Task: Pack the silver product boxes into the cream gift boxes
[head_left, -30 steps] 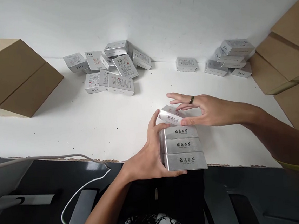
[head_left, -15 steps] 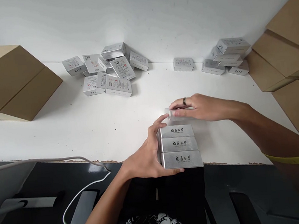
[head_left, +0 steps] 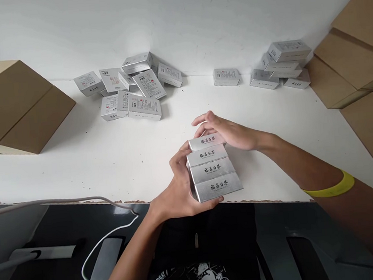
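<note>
Several silver tea boxes [head_left: 212, 169] with black lettering stand side by side in a row near the table's front edge. My left hand [head_left: 181, 189] is closed around the row from the left, its thumb along the near box and its fingers by the far end. The farthest tea box [head_left: 207, 141] sits slightly askew against the others. Behind and to the right of that box is my right hand [head_left: 227, 129], touching it, with fingers stretched out and apart. Its fingertips are partly hidden behind the box.
A loose pile of silver boxes [head_left: 143, 106] lies at the back left. One single box [head_left: 226, 77] and a small stack [head_left: 288, 51] stand along the wall. Brown cartons flank the table, one at left [head_left: 21, 103] and others at right [head_left: 347, 67]. A white cable [head_left: 100, 236] hangs at the front edge.
My right hand has set its box down at the far end of the row and its fingers have spread. The row and my left hand have shifted slightly left and away from me.
</note>
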The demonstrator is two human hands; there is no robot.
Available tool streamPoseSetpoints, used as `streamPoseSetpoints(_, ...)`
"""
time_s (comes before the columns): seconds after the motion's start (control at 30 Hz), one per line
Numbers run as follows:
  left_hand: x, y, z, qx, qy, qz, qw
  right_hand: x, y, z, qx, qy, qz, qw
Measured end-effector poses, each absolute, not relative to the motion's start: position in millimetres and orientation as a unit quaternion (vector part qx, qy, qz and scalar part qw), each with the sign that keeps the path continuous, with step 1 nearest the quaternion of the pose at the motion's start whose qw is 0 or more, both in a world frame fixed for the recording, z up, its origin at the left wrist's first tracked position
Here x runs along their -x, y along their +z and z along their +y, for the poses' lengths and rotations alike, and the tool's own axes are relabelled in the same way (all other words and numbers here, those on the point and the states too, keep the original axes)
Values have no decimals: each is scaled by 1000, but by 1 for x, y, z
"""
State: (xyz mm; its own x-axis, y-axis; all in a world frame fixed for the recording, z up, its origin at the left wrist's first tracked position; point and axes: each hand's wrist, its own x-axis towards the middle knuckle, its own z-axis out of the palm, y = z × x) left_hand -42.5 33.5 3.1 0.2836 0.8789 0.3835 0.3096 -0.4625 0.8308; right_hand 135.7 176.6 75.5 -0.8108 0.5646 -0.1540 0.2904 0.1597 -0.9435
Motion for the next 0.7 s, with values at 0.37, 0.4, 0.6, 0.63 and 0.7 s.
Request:
streamPoseSetpoints(0.37,49,15,37,-750,376,428,335,-184,31,107,177,568,-776,209)
streamPoseSetpoints(0.4,48,15,37,-743,379,423,355,-180,28,100,182,568,-775,209)
streamPoseSetpoints(0.6,45,21,35,-720,359,391,447,-172,24,93,198,571,-771,201)
streamPoseSetpoints(0.63,46,22,35,-716,358,401,446,-174,23,95,193,569,-773,202)
streamPoseSetpoints(0.7,49,21,35,-717,367,417,422,-177,20,98,183,564,-778,210)
